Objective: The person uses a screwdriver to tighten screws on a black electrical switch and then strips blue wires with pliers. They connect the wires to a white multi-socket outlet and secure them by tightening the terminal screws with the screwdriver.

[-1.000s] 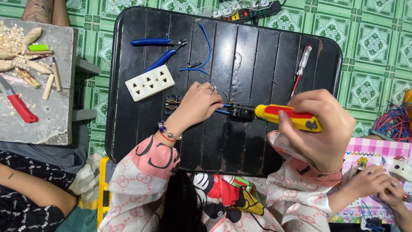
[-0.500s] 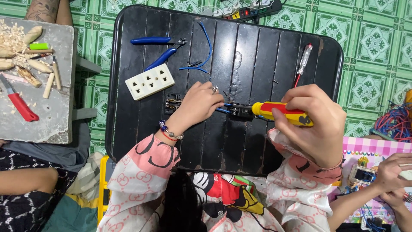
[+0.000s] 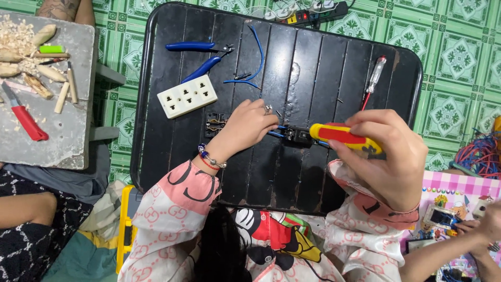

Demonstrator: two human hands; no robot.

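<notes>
On a black slatted table, my left hand pinches a small black electrical part with blue wires at its left side. My right hand grips a yellow and red screwdriver, its tip pressed against the part from the right. A second small black part lies just left of my left hand. A white socket plate sits further back on the left.
Blue-handled pliers and loose blue wire lie at the back, a clear-handled tester screwdriver to the right. A grey board with wood pieces and a red-handled knife stands left. Another person's hand works at the lower right.
My right hand and the screwdriver have shifted slightly; the left hand stays on the part. The other person's hands at the lower right have moved.
</notes>
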